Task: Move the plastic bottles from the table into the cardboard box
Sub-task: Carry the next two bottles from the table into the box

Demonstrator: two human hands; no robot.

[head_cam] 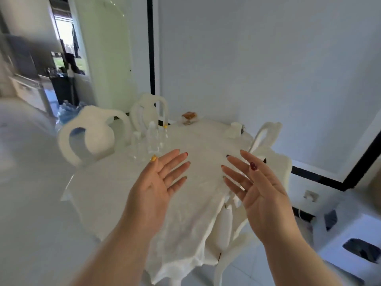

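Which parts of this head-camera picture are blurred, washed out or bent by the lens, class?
Head view: motion blur smears the left side, worst around the kitchen counter; the white tablecloth is overexposed and loses detail; the clear plastic bottles nearly vanish against it; the wide lens bows the black wall strip; the left hand and right hand are fairly sharp.

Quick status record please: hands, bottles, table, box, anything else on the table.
left hand: open, palm up, holds nothing
right hand: open, fingers spread, holds nothing
bottles: clear cluster standing at the table's far left edge, one with a yellow cap; none picked up yet
table: covered by a white cloth, white chairs around it
box: not clearly in view
other: a white cup and a brownish item at the far side
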